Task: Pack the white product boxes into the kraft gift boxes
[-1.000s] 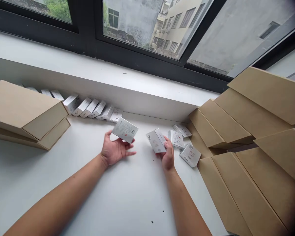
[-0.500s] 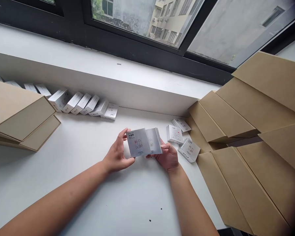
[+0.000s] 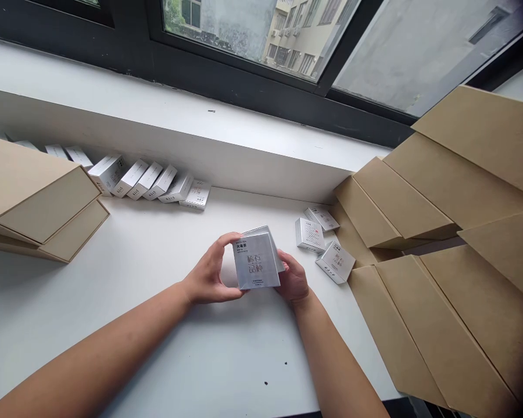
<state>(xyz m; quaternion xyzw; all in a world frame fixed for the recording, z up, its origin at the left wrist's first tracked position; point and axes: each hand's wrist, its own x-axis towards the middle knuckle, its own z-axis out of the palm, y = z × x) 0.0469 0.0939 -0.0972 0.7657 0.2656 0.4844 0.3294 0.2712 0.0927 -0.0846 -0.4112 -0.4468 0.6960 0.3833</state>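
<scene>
In front of me, above the white table, my left hand [image 3: 218, 273] grips a small silver tea box [image 3: 257, 262] by its left side, thumb below and fingers above. Dark and reddish print covers its front face. Behind it, partly hidden, a second silver box [image 3: 270, 237] leans at an angle. My right hand [image 3: 293, 277] is closed round the right side of that rear box, some of its fingers out of sight. Nearest to the right hand on the table are several similar boxes, among them an upright one [image 3: 310, 234] and a tilted one [image 3: 336, 262].
A row of silver boxes [image 3: 146, 179] leans along the low wall under the window sill. Large tan cartons [image 3: 453, 302] stack up on the right. More tan cartons [image 3: 47, 203] jut in from the left. Two dark specks mark the white table [image 3: 226, 360].
The front box has moved right and slightly toward me, now overlapping most of the rear box. The rear box has turned, and my right hand has shifted slightly left.
</scene>
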